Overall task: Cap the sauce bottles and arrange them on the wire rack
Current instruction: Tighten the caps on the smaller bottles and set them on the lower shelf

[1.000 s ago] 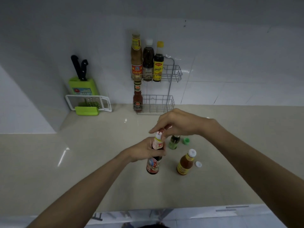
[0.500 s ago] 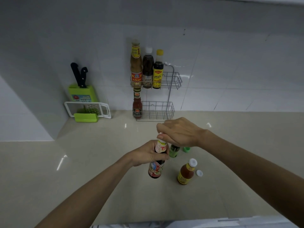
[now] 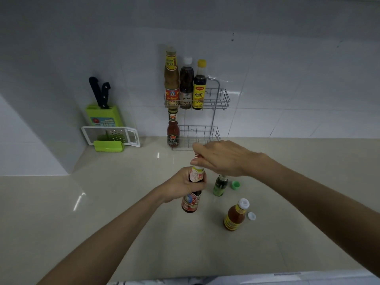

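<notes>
Gripping the neck of a dark sauce bottle (image 3: 192,197) at the centre of the head view, the left hand (image 3: 181,185) has its fingers wrapped round the glass, the bottle upright on the beige counter (image 3: 102,223). The right hand (image 3: 221,158) hovers over the bottle's mouth, fingertips pinched on a red-and-white cap (image 3: 196,157) just above the white rim.

At three o'clock from that bottle stands a small green bottle (image 3: 220,185), its top hidden behind the right wrist, with a green cap (image 3: 235,185) lying just beside it on the counter. At five o'clock stands an orange sauce bottle (image 3: 235,215), its white threaded top showing, and a white cap (image 3: 251,216) lies just to its right.

At twelve o'clock, against the tiled wall, the wire rack (image 3: 218,99) carries three capped bottles on its upper shelf and one red bottle (image 3: 173,130) at the left end of the lower shelf. At ten o'clock sit a green knife block (image 3: 104,117) and a grater (image 3: 111,135).
</notes>
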The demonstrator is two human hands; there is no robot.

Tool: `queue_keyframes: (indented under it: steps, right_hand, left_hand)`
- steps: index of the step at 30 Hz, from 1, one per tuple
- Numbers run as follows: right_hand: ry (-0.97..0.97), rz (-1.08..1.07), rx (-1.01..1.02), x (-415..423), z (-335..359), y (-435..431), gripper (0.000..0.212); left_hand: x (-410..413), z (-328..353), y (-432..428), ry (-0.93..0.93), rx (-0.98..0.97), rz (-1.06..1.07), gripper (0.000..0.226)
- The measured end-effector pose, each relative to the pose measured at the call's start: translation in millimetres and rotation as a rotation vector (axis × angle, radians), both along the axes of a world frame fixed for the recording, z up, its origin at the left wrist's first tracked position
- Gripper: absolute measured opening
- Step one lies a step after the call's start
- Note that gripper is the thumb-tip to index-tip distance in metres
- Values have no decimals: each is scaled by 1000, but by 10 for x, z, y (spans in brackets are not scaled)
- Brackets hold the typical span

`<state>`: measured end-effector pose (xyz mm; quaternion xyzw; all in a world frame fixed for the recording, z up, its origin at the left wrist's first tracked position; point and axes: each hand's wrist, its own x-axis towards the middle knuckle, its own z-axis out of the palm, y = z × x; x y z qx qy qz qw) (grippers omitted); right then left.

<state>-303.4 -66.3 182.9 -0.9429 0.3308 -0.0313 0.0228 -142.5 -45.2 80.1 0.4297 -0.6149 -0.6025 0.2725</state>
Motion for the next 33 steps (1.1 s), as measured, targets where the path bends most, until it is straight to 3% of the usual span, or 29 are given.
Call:
queue_keyframes:
  steps: [3,7,13,15,17,20,23,26,29,33]
  right_hand:
    - [-61,64,247,1,94,-65,14]
    - [-42,95,298,22,171,-141,13]
    - [159,108,-41,56,81,-102,45]
    - [135,86,-20,45,101,-82,55]
    - [108,105,13,17,114,-52,48]
    - [138,277,-254,13,-57,-66,32]
    - [65,106,-499,44,-263,-75,42]
    - [-11,-204,-587,208,-320,-9,42]
    - [124,-349,-369,357,-344,26,57]
    - [87,-283,-354,255,-187,-12,77]
  left_hand:
    - [38,43,-14,12,11,-28,16]
    - [72,19,5,2,19,-27,12]
    - [40,-5,61,-66,-43,-14,12]
    - [49,9,59,-91,-46,-29,12]
    - [76,27,58,-96,-36,-50,8]
    - [63,60,64,-96,-52,-88,7]
    - [-14,12,91,-45,-58,-21,15]
    - [-162,-147,145,-71,-109,344,21]
    - [-295,-214,187,-108,-184,607,30]
    - [-219,-190,135,-99,-78,451,10]
